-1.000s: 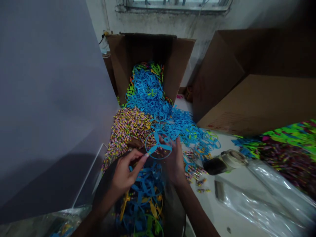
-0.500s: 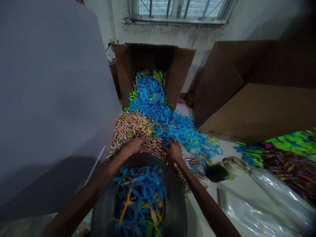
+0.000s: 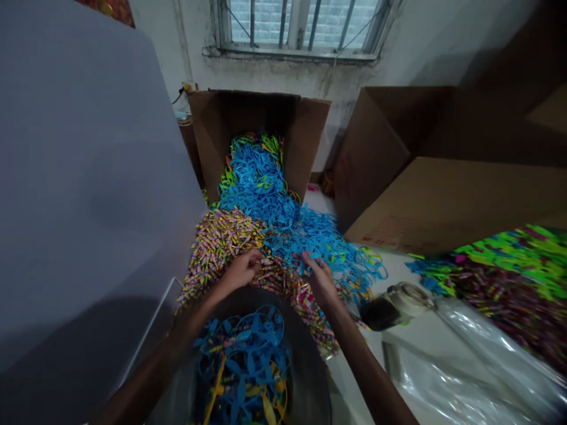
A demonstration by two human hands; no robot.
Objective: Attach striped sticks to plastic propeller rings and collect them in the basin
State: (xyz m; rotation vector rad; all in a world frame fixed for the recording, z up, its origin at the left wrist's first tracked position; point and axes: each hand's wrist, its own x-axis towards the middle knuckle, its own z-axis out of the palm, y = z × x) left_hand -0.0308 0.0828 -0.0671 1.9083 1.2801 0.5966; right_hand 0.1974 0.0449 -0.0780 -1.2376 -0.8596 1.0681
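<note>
Currently, black tub (image 3: 312, 354): part-filled; blue propeller pcs (image 3: 252, 348) w/ a few yellow pcs (image 3: 268, 407) already put in. Small striped bits seen among them; whether joined on, unclear.
Blue pile (image 3: 266, 192): large qty still left, spread from inside the open carton (image 3: 312, 139) out onto the white surface (image 3: 419, 330), w/ some green mixed in.
Striped-stick pile (image 3: 221, 236): also large qty left, heaped b/w carton & tub, touching the blue pile.
L hand (image 3: 243, 270): held at the striped-stick pile, fingers curled in; whether a stick is gripped can't be told.
R hand (image 3: 319, 277): held at near edge of blue pile, fingers part-bent; blue seen by fingertips, but whether grasped or just behind can't be told.
Tub vs piles: judged early-ish, as far more pcs are left outside than put in.
Clear plastic bags (image 3: 443, 378): laid at R, apart from both hands.
</note>
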